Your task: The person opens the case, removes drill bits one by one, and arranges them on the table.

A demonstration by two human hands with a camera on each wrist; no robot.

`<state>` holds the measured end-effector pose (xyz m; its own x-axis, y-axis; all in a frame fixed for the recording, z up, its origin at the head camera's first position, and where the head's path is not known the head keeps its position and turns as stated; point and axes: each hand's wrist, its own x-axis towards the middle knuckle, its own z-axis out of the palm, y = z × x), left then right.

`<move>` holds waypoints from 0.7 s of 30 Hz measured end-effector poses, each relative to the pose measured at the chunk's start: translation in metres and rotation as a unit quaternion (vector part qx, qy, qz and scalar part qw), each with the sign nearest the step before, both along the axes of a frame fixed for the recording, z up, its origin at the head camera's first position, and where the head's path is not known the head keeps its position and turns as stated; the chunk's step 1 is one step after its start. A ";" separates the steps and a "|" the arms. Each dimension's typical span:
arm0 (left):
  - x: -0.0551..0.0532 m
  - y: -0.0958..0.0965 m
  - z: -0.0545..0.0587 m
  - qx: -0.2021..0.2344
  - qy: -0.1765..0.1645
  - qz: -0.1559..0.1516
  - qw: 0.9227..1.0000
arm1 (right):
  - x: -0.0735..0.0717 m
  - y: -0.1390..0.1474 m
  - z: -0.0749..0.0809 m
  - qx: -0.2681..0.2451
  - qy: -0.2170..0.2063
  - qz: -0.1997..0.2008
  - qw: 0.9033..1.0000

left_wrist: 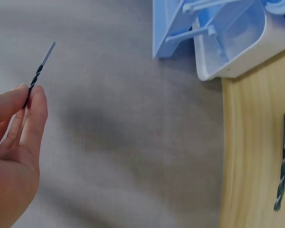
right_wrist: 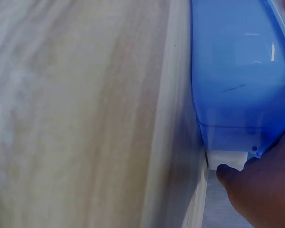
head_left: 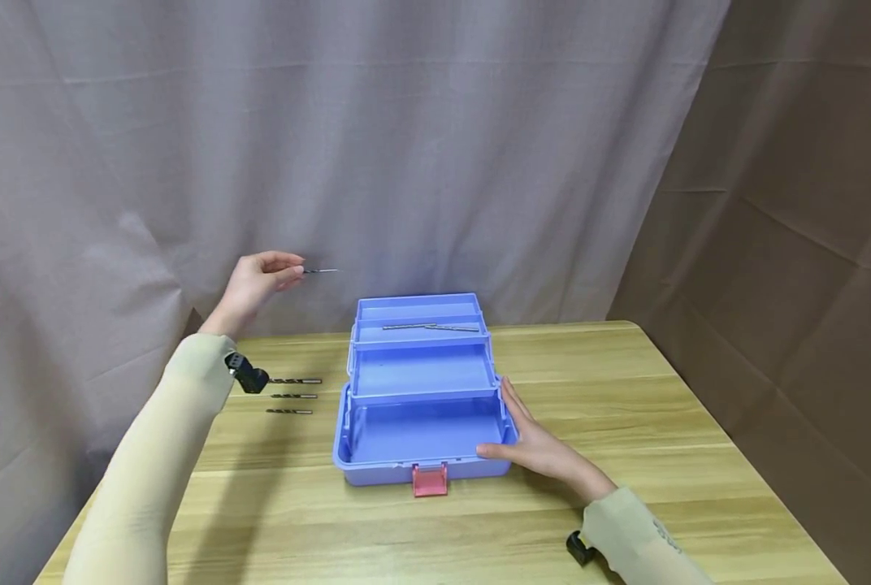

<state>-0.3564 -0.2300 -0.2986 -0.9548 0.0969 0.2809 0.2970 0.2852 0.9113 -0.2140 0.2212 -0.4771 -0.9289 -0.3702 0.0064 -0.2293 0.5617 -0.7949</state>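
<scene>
Between thumb and fingertips, my left hand point(head_left: 263, 280) pinches a thin drill bit point(left_wrist: 39, 73), raised in front of the curtain at the back left. Its dark spiral end is at the fingers and the plain silver shank points away. A blue toolbox point(head_left: 380, 471) stands unfolded on the table, its stepped trays spread toward the back. Two silver drill bits point(head_left: 409, 327) lie end to end in an upper tray point(head_left: 377, 335). My right hand point(head_left: 541, 447) rests at the box's front right corner, thumb on the front rim and extended fingers along the side.
Three dark drill bits point(head_left: 295, 381) lie in a column on the wooden table point(head_left: 626, 406), left of the toolbox. A pink latch point(head_left: 430, 481) hangs at the box's front. Grey curtain point(head_left: 260, 146) hangs behind the table and along its right side.
</scene>
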 end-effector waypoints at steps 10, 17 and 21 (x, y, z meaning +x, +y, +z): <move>0.018 -0.028 -0.013 0.012 -0.016 0.001 1.000 | 0.001 0.002 0.003 0.002 -0.002 -0.004 1.000; 0.032 -0.033 -0.036 0.029 -0.016 -0.023 0.999 | 0.002 0.004 0.004 0.001 0.000 -0.003 1.000; 0.039 -0.038 -0.058 0.003 -0.030 -0.028 0.999 | 0.003 0.005 0.003 0.002 -0.001 -0.002 1.000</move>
